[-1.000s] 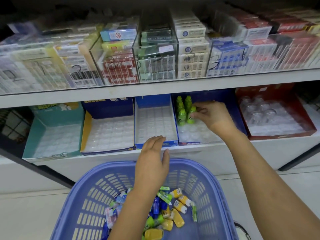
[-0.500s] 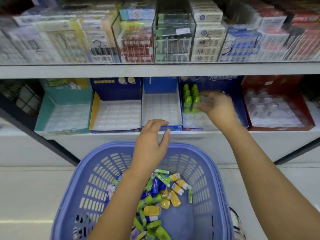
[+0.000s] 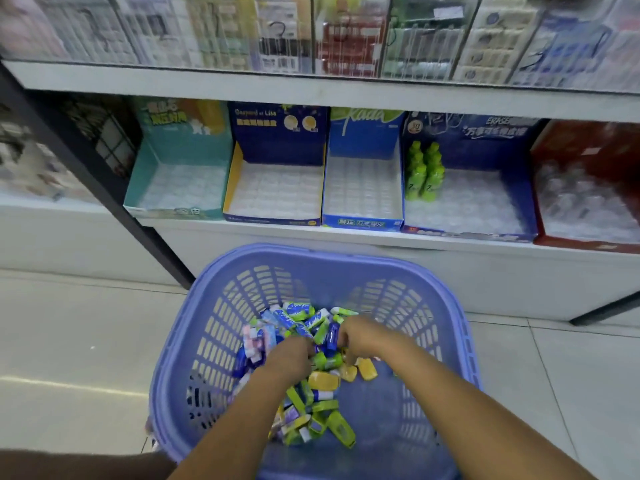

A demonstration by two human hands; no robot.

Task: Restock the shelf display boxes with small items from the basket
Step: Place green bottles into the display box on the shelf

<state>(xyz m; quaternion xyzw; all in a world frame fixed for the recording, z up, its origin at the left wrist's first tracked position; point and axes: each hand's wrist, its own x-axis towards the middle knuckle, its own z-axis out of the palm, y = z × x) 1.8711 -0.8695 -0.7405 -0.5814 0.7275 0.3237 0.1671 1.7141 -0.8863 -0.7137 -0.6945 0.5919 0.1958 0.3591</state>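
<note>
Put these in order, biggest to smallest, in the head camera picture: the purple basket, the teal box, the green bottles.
1. purple basket, though it sits nearest the camera
2. teal box
3. green bottles, taken as a cluster

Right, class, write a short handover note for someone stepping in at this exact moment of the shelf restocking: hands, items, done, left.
Left hand: in the basket, fingers buried in the pile of small items; whether it grips one cannot be told.
Right hand: also in the pile, same doubt.
Done: a few green bottles stand upright in the back left corner of the dark blue box.
Left: the rest of that box, plus the teal box, the yellow-sided box and the narrow blue box, whose trays show no items. The red box is too blurred to judge.
</note>
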